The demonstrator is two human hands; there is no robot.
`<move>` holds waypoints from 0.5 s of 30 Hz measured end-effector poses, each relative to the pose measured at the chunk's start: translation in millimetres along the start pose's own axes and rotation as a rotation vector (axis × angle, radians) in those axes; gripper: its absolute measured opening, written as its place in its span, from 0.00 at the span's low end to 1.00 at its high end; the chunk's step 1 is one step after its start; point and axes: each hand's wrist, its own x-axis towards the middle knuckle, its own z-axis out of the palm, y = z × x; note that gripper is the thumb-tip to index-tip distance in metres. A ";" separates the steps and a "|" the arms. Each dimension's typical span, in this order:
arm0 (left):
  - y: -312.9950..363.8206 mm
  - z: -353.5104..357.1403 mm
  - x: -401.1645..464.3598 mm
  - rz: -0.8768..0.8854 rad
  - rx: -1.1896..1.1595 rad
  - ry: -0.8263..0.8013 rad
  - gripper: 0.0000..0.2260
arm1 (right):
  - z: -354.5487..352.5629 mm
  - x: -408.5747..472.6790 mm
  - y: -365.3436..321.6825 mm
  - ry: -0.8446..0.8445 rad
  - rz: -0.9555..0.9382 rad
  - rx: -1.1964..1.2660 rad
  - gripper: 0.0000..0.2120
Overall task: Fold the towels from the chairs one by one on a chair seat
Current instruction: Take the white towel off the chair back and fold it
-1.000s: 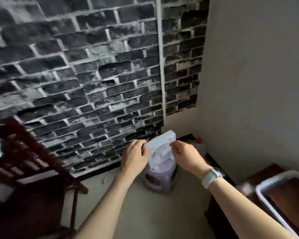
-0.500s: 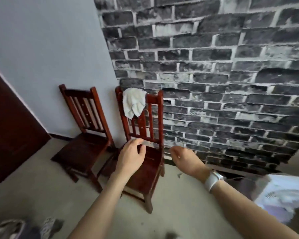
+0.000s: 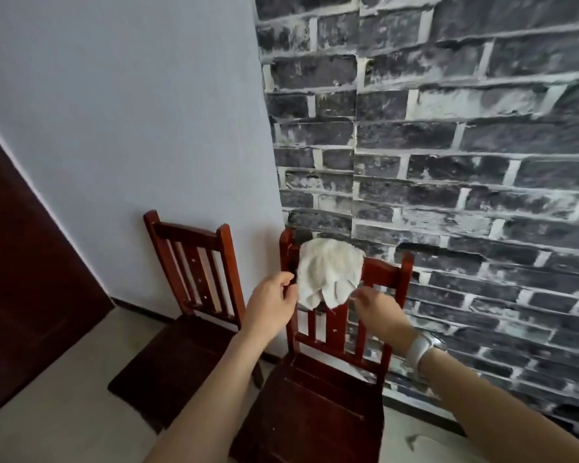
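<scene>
Towel [image 3: 328, 274], white and crumpled, hangs over the top rail of the right chair [image 3: 318, 409], bunched toward the rail's left end; its folds fall down the front of the backrest, so its long axis runs roughly top to bottom, ending in 2 loose lobes that point down toward the seat; the left hand [image 3: 271, 305] is beside the towel's lower left edge, fingers loosely curled and gripping nothing that can be seen, though whether the fingertips touch the cloth cannot be told; the right hand [image 3: 376, 310] is at the towel's lower right lobe, fingers bent and blurred, and whether it pinches the cloth cannot be told; a white watch [image 3: 422, 350] sits on the right wrist. The left chair [image 3: 188, 329] stands just beside against the pale wall [image 3: 131, 128]; a dark brick wall [image 3: 465, 162] runs behind the right chair.
</scene>
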 end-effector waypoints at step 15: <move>-112.0 35.2 178.9 0.145 -0.168 -0.315 0.15 | 53.8 186.5 -2.9 0.120 0.425 -0.280 0.30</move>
